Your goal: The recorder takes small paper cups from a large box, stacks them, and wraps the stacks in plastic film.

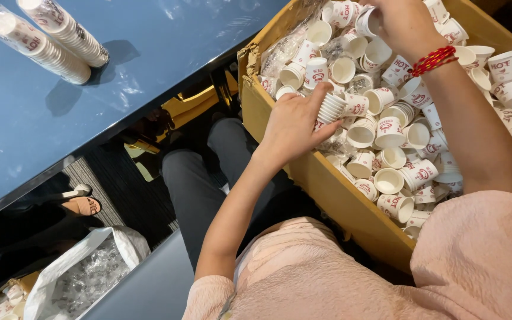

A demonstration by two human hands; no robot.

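Left hand [291, 127] pinching a cup stack [331, 108].
Stack lies sideways, rims pointing away from the palm; right hand [395, 21] grips a single cup [367, 22] beyond.

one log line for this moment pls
left hand: holds nested cup stack | right hand: on loose cup | cardboard box: full of cups
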